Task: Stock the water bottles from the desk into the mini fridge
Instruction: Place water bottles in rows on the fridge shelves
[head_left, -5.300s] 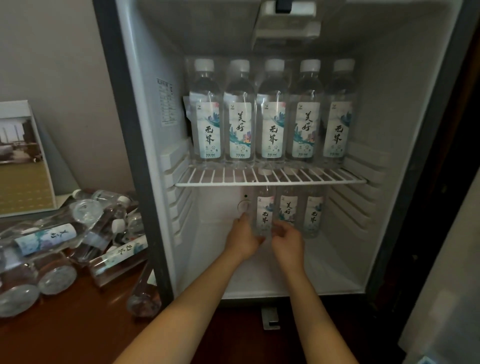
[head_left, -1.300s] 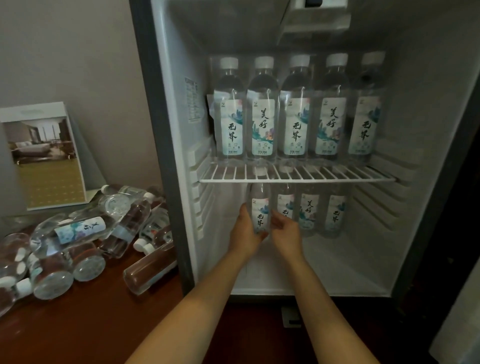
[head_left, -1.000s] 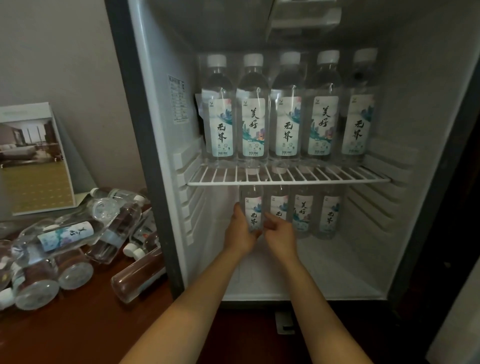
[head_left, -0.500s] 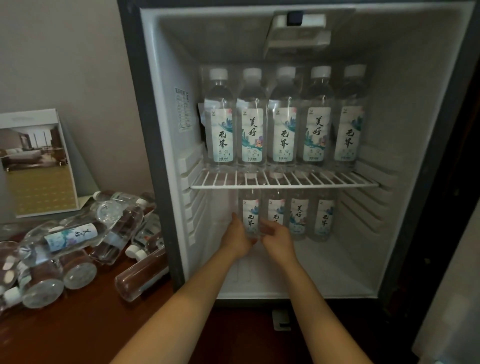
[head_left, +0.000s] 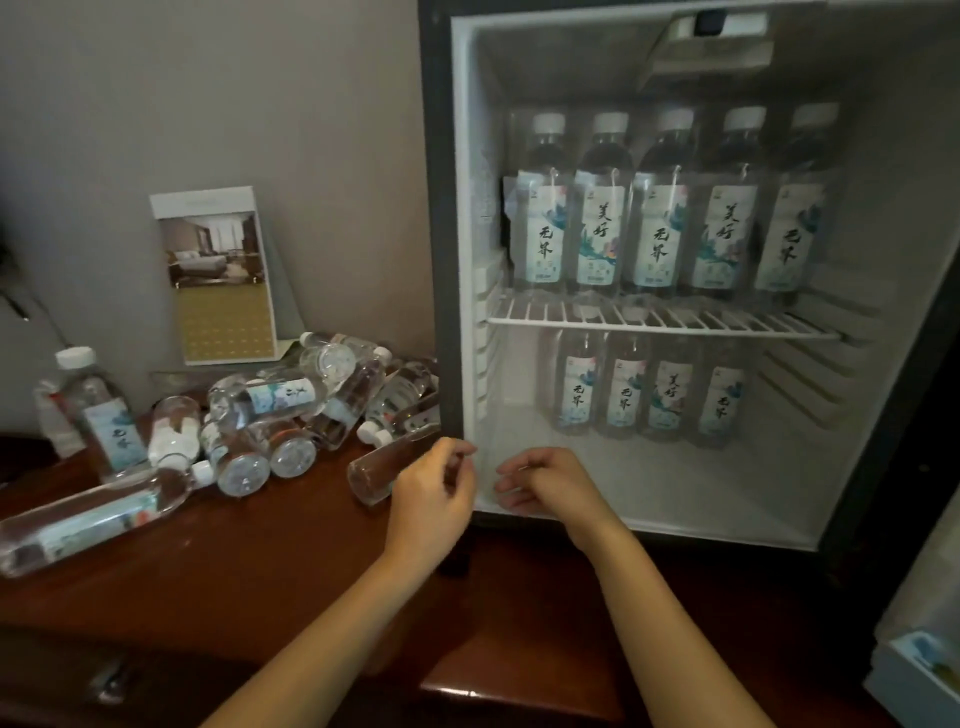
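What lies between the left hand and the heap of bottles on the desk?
One lying bottle, close beside the left hand; the head view shows it.

"无界" and "美好" on bottle labels

1 head-worn camera looks forward and down, close on the mini fridge and desk.

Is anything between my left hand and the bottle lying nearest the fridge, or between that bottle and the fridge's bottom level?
Nothing visible does. The left hand is right beside the lying bottle, and the fridge floor in front of the four standing bottles is bare.
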